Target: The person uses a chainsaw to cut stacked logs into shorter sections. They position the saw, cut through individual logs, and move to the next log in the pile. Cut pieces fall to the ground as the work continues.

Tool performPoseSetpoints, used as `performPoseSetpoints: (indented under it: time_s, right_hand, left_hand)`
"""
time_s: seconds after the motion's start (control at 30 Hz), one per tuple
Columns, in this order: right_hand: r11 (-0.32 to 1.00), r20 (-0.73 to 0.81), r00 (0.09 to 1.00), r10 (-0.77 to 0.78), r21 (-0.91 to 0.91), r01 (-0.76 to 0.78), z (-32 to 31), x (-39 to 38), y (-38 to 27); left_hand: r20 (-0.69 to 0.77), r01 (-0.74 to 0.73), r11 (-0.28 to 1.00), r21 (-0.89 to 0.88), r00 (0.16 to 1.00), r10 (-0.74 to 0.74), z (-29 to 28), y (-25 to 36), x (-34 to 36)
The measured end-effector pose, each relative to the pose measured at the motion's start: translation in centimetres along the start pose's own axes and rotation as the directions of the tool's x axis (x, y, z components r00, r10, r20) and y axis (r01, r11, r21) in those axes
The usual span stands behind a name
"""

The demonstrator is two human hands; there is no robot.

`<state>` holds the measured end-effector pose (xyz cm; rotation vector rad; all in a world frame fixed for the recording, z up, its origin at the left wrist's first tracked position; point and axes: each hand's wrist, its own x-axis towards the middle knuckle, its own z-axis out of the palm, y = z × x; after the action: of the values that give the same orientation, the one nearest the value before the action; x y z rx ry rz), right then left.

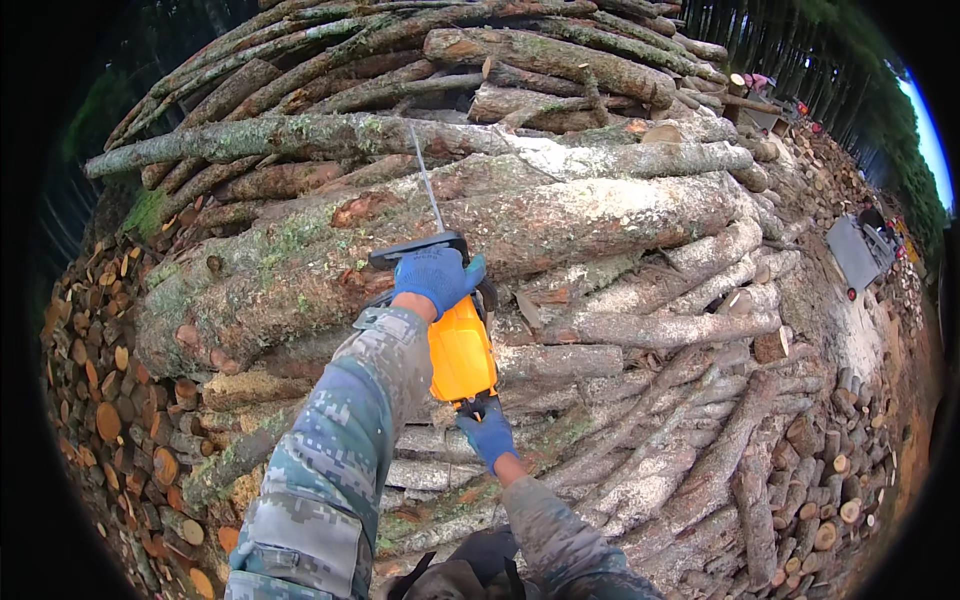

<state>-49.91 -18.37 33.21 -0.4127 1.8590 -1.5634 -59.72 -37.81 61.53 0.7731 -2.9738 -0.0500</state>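
An orange and black chainsaw (462, 350) is held out in front of me, its thin bar (428, 185) pointing away across the logs. My left hand (437, 277), in a blue glove, is closed round the front handle, just behind the black hand guard (415, 247). At the rear handle, my right hand (489, 437), also gloved in blue, is wrapped round the grip. The bar reaches over a thick mossy log (590, 215) and up to a thinner pale log (330, 135) behind it. Whether the chain touches the wood I cannot tell.
Long logs are stacked in a big pile (560, 55) before and under me. Short cut rounds lie heaped at the left (108, 420) and at the lower right (825, 535). Sawdust covers parts of the logs. A grey machine (860, 250) stands at the right; trees rise behind.
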Motion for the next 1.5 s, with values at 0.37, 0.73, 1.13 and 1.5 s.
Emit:
performPoseSetpoints:
  time_s: [0.37,0.73,1.13,1.5]
  right_hand:
    - [0.990,0.018,0.998,0.066,-0.124,-0.064,-0.4,0.2,-0.5]
    - [0.962,0.060,0.982,0.181,-0.218,-0.164,-0.9,-0.1,-0.7]
    - [0.988,0.122,0.981,0.151,-0.006,-0.151,2.5,2.6,6.0]
    - [0.994,0.050,0.994,0.093,0.050,-0.095,2.4,7.5,13.3]
  left_hand:
    - [0.010,0.021,0.999,0.037,1.000,-0.021,0.0,0.9,0.4]
    - [0.063,0.027,0.999,0.029,0.998,-0.029,1.6,0.8,-1.2]
    - [0.017,0.052,0.998,0.042,0.998,-0.052,5.7,-0.5,-3.2]
    - [-0.130,-0.060,0.998,0.036,0.989,0.064,10.3,1.4,-2.8]
